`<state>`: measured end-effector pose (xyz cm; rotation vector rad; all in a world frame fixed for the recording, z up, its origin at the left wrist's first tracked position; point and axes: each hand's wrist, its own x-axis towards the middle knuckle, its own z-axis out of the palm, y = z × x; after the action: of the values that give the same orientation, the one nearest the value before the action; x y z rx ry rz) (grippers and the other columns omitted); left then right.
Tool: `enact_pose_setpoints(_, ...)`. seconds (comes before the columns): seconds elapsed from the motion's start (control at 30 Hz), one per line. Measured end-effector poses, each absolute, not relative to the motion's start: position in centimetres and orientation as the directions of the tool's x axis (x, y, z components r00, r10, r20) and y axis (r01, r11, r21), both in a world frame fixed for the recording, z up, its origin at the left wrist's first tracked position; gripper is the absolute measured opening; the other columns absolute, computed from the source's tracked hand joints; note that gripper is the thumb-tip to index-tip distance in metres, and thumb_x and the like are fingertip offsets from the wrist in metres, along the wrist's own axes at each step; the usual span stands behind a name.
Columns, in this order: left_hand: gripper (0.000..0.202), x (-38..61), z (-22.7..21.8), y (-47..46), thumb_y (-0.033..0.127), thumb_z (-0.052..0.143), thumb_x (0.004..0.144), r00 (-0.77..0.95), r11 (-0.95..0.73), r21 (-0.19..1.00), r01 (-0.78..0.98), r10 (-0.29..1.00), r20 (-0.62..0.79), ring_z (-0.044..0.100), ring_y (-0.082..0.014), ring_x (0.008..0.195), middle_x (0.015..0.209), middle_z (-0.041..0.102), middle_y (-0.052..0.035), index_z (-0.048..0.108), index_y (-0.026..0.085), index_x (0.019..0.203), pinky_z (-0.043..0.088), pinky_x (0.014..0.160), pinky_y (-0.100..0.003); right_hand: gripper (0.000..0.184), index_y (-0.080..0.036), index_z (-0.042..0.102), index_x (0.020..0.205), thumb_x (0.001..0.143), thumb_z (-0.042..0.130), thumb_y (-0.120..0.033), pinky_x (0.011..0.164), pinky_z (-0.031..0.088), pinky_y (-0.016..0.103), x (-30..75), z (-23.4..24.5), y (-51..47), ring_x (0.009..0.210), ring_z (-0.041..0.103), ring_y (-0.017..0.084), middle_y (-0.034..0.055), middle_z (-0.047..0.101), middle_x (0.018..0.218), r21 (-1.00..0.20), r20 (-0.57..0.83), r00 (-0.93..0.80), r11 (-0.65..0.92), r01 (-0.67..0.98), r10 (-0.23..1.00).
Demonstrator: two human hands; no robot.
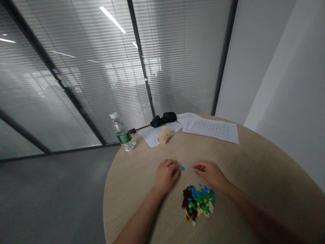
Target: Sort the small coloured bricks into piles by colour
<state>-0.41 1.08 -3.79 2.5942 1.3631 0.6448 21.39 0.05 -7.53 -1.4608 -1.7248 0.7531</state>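
Note:
My left hand (167, 174) rests on the table with its fingers curled, and a flat blue toy brick (182, 168) sits at its fingertips. Between the thumb and fingers of my right hand (208, 173) is a smaller blue toy brick (193, 168), mostly covered by the fingertips. A short gap separates the two blue pieces. Nearer to me, below both hands, lies a loose pile of small toy bricks (199, 201) in brown, blue, green, yellow, cream and white.
The round wooden table (127, 196) bears a water bottle (123, 134) at its left edge. A paper cup (165, 134) lies on its side on a paper sheet (149, 135). Behind are a black bundle (165, 118) and printed sheets (213, 129). A glass partition (188, 67) stands behind the table.

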Motion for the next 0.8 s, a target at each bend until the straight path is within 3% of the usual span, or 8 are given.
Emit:
enact_pose_setpoints(0.3, 0.020, -0.4, -4.8, 1.7, 0.025, 0.063, 0.080, 0.491, -0.590, 0.317, 0.743, 0.801, 0.342, 0.053, -0.0215, 0.097, 0.099, 0.063, -0.0060, 0.067, 0.020, 0.099, 0.044, 0.084, -0.035, 0.016, -0.019, 0.073, 0.085, 0.073, 0.065, -0.026, 0.061, 0.044, 0.025, 19.8, -7.1, 2.9, 0.064, 0.058, 0.015, 0.0022, 0.068, 0.072, -0.706, 0.224, -0.227, 0.319, 0.632, 0.948)
enact_pose_setpoints(0.5, 0.018, 0.1, -4.8, 1.4, 0.024, 0.064, 0.079, 0.509, -0.608, 0.301, 0.735, 0.788, 0.347, 0.053, -0.0211, 0.096, 0.098, 0.064, -0.0052, 0.068, 0.020, 0.097, 0.044, 0.085, -0.036, 0.023, -0.019, 0.071, 0.096, 0.074, 0.065, -0.022, 0.064, 0.046, 0.024, 20.1, -7.0, 2.3, 0.067, 0.060, 0.014, 0.0025, 0.068, 0.078, -0.657, 0.247, -0.274, 0.368, 0.658, 0.929)
enact_pose_setpoints(0.8, 0.017, 0.4, -4.9, 1.4, 0.024, 0.063, 0.081, 0.482, -0.584, 0.274, 0.764, 0.800, 0.358, 0.053, -0.0206, 0.095, 0.097, 0.064, -0.0048, 0.069, 0.023, 0.096, 0.044, 0.082, -0.035, 0.019, -0.024, 0.074, 0.089, 0.081, 0.057, -0.025, 0.064, 0.044, 0.025, 19.8, -6.3, 2.0, 0.067, 0.058, 0.015, 0.0033, 0.067, 0.083, -0.575, 0.277, -0.274, 0.387, 0.721, 0.921)
